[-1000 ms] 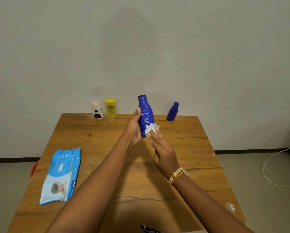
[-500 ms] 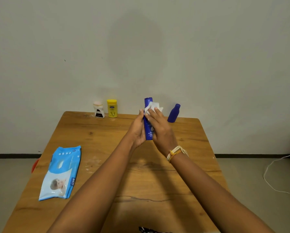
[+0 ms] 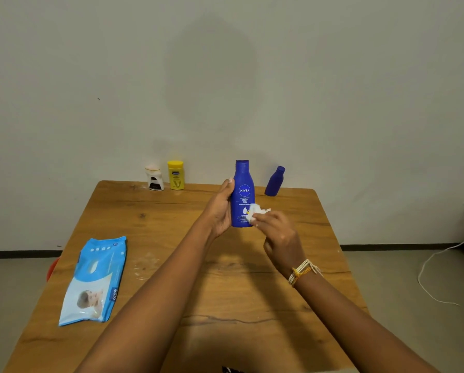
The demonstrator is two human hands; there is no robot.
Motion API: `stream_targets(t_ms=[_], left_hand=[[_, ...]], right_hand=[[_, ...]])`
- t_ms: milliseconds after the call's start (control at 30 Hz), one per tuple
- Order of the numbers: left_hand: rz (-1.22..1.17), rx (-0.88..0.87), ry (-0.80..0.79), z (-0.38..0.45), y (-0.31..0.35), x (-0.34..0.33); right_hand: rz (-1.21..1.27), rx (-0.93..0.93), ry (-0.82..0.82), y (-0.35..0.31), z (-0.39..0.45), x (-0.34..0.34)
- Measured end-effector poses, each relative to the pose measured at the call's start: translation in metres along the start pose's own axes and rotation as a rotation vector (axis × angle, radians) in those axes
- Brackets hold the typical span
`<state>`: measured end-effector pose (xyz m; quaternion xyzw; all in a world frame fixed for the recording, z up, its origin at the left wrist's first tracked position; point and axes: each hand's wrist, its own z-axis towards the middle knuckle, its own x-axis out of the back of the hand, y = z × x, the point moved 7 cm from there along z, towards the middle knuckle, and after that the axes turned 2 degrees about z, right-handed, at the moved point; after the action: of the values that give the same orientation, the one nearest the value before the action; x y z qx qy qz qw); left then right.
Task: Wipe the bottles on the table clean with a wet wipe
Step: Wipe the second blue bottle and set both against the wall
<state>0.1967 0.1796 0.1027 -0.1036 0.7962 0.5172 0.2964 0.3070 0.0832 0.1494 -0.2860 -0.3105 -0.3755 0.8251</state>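
Upright blue Nivea bottle (image 3: 243, 193) gripped by left hand (image 3: 218, 211); right hand (image 3: 278, 238) seemingly pinches wipe (image 3: 256, 212).

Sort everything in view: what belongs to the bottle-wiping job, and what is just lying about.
Job:
Nivea bottle, gripped by left hand
wet wipe, pinched by right hand
small blue bottle
yellow bottle
white bottle
wipes pack

Lying about:
white cable
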Motion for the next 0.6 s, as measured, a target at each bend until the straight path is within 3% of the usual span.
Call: stream_targets(t_ms=[133,400,600], left_hand=[[-0.023,0.008,-0.038,-0.001,-0.004,-0.003],[0.031,0.004,-0.051,0.0,-0.001,-0.011],[0.037,-0.038,0.012,0.002,0.01,0.002]], right_hand=[[0.168,-0.307,0.266,0.026,0.037,0.029],[0.52,-0.439,0.093,0.012,0.066,-0.005],[0.372,-0.358,0.113,-0.023,0.027,-0.018]])
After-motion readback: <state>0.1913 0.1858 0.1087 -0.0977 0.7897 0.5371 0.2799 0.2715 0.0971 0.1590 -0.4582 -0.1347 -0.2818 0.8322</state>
